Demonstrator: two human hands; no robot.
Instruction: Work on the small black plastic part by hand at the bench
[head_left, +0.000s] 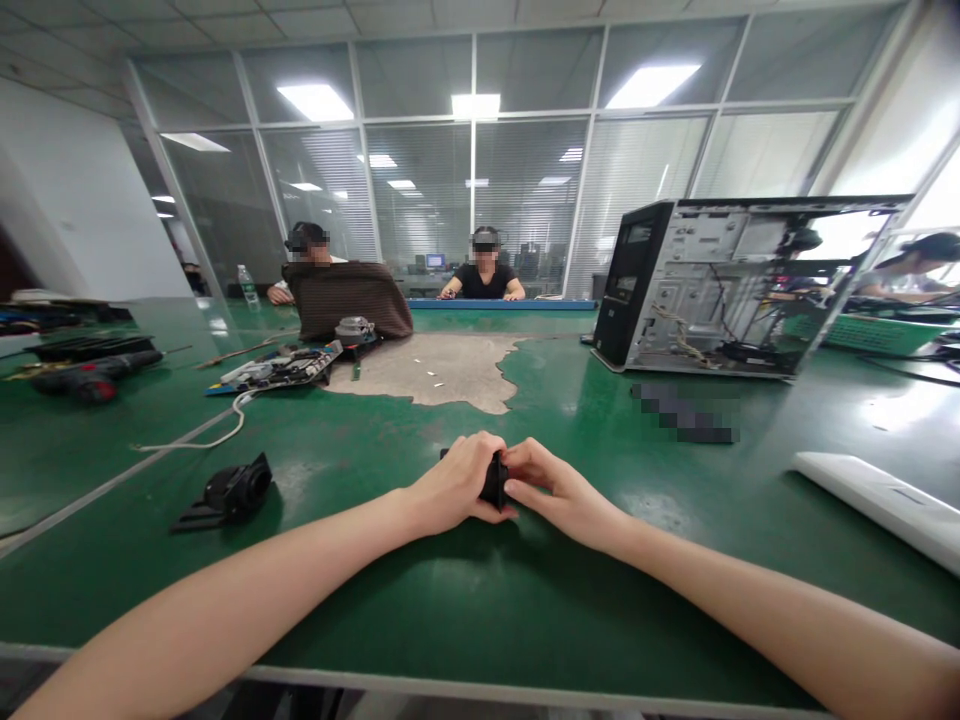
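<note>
Lower centre: left hand (454, 488), fingers clamped on a small black part (495, 482); right hand (559, 492), thumb and fingertips closed on the same part's other side. Part probably light, stiff, rather smooth, its thin edges perhaps brittle; best gripped by its thicker body. Lower left: black plastic piece (234, 493), ring-shaped at one end, lying on the green table (420, 610). Right edge: white panel (877, 490), flat. Middle left: circuit board (281, 370), with components. Upper right of centre: computer case (701, 290), open-sided, upright.
</note>
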